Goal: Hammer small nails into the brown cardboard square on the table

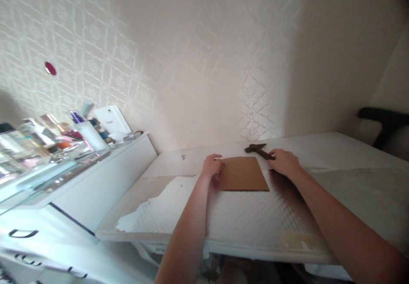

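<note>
A brown square board, which looks like cardboard or thin wood, lies on the white table. Small pale marks or bits show near its top edge, too small to name. At the board's upper left corner is my left hand, fingers bent and drawn together; whatever is between the fingertips is too small to make out. My right hand is closed around the handle of a dark hammer. The hammer's head is just beyond the board's top edge, close to the tabletop.
Under the board, a torn white quilted covering spreads over the table. Some small metal bits lie at the back left. A white dresser with bottles and a white box stands left. A black chair part is at right.
</note>
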The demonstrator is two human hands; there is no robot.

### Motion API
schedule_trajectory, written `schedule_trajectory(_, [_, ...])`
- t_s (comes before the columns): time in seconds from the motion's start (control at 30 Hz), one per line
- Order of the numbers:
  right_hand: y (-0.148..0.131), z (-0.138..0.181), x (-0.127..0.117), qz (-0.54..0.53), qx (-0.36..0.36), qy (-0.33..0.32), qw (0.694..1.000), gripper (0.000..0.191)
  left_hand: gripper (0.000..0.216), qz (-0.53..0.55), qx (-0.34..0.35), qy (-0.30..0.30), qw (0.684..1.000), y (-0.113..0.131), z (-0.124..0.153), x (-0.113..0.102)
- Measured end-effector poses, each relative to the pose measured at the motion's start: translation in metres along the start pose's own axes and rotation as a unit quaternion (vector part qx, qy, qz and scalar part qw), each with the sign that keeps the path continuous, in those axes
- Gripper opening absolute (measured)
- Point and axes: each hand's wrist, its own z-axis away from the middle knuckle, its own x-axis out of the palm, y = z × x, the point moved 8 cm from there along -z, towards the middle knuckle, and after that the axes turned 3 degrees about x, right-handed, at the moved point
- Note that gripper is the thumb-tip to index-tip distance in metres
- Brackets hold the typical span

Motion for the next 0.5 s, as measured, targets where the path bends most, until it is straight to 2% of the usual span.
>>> schedule_trajectory(0.2, [-0.003,0.002,0.007,0.023,-0.025,-0.012,0.999,0.029,0.036,-0.017,0.006,0.004,1.000,-0.001,-0.001,0.001])
schedule_trajectory(0.3, [-0.008,0.004,0.000,0.012,-0.032,-0.004,0.999,0.029,0.034,-0.027,0.003,0.011,1.000,-0.001,0.000,0.002])
schedule_trajectory(0.4, [-0.025,0.010,-0.030,-0.057,-0.070,0.077,0.993,0.029,0.033,-0.046,0.015,0.021,0.999,0.002,0.001,0.002])
schedule_trajectory(0.5, [-0.048,0.030,-0.072,-0.158,-0.141,0.206,0.955,0.027,0.032,-0.076,0.039,0.032,0.996,0.006,0.003,0.002])
